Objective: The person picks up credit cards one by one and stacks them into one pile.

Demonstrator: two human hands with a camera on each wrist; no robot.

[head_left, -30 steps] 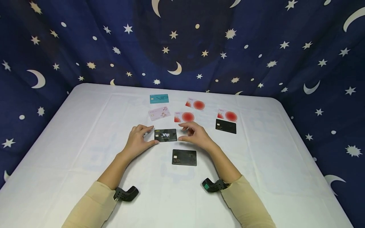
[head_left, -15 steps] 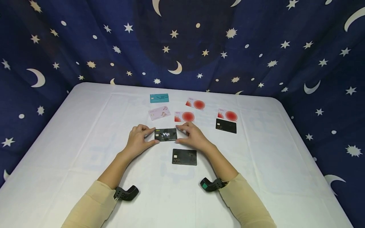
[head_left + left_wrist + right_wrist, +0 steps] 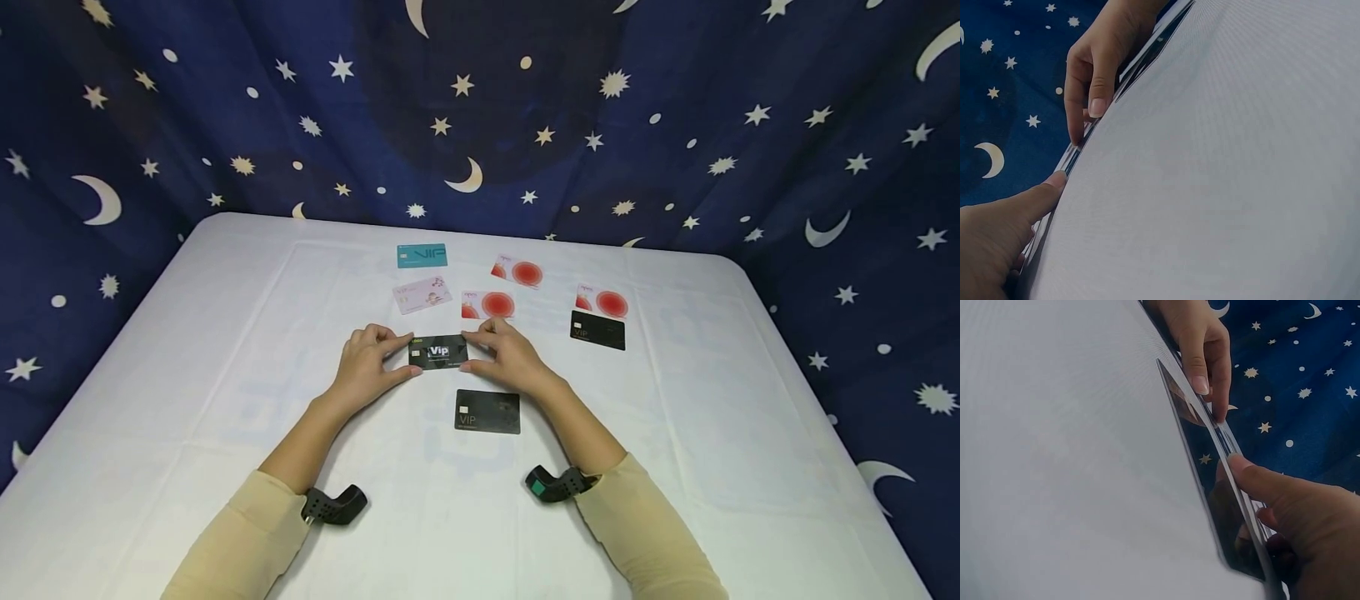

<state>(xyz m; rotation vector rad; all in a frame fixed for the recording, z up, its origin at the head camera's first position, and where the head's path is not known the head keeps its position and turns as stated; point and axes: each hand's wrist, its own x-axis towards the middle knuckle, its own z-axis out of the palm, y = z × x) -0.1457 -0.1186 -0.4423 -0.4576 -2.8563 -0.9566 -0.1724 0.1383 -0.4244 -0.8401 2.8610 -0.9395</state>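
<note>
A black card marked Vip with yellow lettering at its top left lies flat on the white-covered table. My left hand holds its left end, index finger at the upper corner and thumb at the lower one. At the right end, my right hand pinches the corners in the same way. Nearer me lies a plain black VIP card; the right wrist view shows it as a glossy dark strip. Both wrist views see the held card only edge-on, so the fingertip contact is hard to make out there.
Farther back lie a teal VIP card, a pale pink card and two red-and-white cards, one at the back and one nearer. To the right, another red-and-white card adjoins a black card. A starry curtain hangs behind.
My right hand has moved left and its thumb and index finger have closed onto the card's right corners. The left hand stays at the left end. The cards look unmoved; the view shifts slightly.
</note>
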